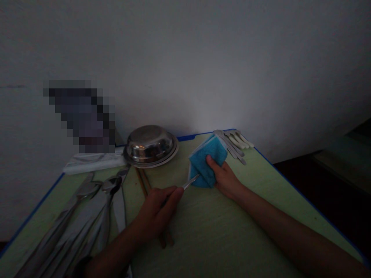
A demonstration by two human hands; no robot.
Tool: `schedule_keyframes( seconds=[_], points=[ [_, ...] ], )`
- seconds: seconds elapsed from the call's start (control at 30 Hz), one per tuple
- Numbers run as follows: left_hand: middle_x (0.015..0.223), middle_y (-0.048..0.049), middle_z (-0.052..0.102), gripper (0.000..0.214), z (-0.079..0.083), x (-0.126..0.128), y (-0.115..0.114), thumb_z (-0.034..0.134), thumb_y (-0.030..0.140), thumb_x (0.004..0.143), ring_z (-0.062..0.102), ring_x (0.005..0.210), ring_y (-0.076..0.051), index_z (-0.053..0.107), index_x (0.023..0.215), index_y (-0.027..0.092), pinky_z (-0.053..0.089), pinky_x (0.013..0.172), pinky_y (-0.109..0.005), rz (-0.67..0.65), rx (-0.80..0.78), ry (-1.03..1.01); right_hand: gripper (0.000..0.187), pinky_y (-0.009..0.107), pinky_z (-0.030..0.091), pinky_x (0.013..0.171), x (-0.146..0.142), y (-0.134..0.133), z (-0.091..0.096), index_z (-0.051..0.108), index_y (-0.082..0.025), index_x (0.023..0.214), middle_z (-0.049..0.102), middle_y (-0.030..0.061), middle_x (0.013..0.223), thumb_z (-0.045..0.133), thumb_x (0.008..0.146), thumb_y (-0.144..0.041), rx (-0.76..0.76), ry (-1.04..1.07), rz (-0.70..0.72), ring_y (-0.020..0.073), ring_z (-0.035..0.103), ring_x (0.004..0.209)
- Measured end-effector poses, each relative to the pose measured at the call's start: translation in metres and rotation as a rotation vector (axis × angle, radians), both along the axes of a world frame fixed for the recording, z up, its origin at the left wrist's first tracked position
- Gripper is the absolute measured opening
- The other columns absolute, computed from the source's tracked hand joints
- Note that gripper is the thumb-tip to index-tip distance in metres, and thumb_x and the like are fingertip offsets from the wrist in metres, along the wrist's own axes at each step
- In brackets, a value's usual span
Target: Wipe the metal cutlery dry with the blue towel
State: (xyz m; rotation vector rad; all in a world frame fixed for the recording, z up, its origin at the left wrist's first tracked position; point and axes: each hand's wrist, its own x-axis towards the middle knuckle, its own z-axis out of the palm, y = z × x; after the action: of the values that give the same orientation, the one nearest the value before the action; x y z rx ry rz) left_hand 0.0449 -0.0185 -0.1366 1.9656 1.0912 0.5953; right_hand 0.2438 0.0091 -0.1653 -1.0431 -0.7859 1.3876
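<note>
My left hand (158,214) is closed round the handle of a metal utensil (189,182) whose far end is buried in a blue cloth (207,160). My right hand (224,177) grips that folded blue cloth, thumb on top, wrapped about the utensil's end. Both hands hover over the light green table (261,193). I cannot tell which kind of utensil it is.
An upturned steel bowl (150,144) sits on plates at the back. Several spoons (234,143) lie at the far right corner. Long metal cutlery (84,216) is spread at the left, chopsticks (143,183) beside it. A white folded cloth (92,162) lies by the wall.
</note>
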Motion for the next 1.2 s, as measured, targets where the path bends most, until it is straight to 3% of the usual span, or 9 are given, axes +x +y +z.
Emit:
schedule_keyframes(
  seconds=[0.17,0.33,0.5,0.67,0.9,1.2],
  points=[
    [0.046,0.0063,0.034,0.041,0.002,0.001,-0.001,0.030,0.039,0.089,0.037,0.041,-0.008,0.037,0.054,0.019,0.027,0.041,-0.020,-0.013,0.017,-0.005,0.039,0.037,0.051,0.080,-0.001,0.001,0.001,0.063,-0.020,0.100,0.072,0.0052,0.089,0.061,0.073,-0.048,-0.020,0.033,-0.024,0.0208,0.066,0.086],
    [0.045,0.0064,0.033,0.041,0.003,0.002,-0.001,0.030,0.039,0.088,0.036,0.040,-0.008,0.038,0.053,0.019,0.026,0.040,-0.019,0.013,0.012,0.006,0.028,0.038,0.049,0.086,0.001,0.000,0.004,0.065,-0.019,0.091,0.072,0.0039,0.092,0.067,0.070,-0.038,0.012,0.082,0.095,0.0198,0.066,0.087],
    [0.045,0.0065,0.035,0.042,0.000,0.002,-0.001,0.029,0.040,0.089,0.037,0.040,-0.008,0.038,0.054,0.019,0.027,0.039,-0.019,-0.006,0.021,0.013,0.031,0.039,0.045,0.091,0.004,-0.002,0.004,0.065,-0.019,0.093,0.071,0.0024,0.095,0.073,0.064,-0.026,0.065,0.012,0.160,0.0186,0.066,0.087],
    [0.045,0.0064,0.035,0.041,0.000,0.001,0.000,0.031,0.039,0.090,0.039,0.040,-0.008,0.039,0.054,0.019,0.028,0.041,-0.019,-0.007,0.019,0.017,0.025,0.039,0.049,0.086,0.001,-0.001,0.005,0.066,-0.018,0.089,0.072,0.0030,0.091,0.068,0.070,-0.035,0.011,0.116,0.119,0.0201,0.067,0.085],
    [0.047,0.0066,0.033,0.039,0.003,0.003,0.000,0.030,0.037,0.089,0.036,0.041,-0.008,0.037,0.054,0.019,0.027,0.041,-0.019,-0.018,0.035,0.015,0.037,0.039,0.050,0.085,-0.002,0.000,0.005,0.062,-0.022,0.101,0.071,0.0047,0.096,0.063,0.072,-0.045,-0.066,0.142,-0.003,0.0217,0.064,0.096],
    [0.048,0.0071,0.029,0.039,0.001,0.001,0.001,0.029,0.037,0.090,0.035,0.041,-0.008,0.035,0.055,0.020,0.026,0.042,-0.019,-0.053,0.064,0.030,0.038,0.040,0.048,0.088,-0.004,0.002,0.010,0.060,-0.022,0.103,0.071,0.0058,0.098,0.060,0.074,-0.048,-0.087,0.123,-0.015,0.0218,0.063,0.099]
  ],
)
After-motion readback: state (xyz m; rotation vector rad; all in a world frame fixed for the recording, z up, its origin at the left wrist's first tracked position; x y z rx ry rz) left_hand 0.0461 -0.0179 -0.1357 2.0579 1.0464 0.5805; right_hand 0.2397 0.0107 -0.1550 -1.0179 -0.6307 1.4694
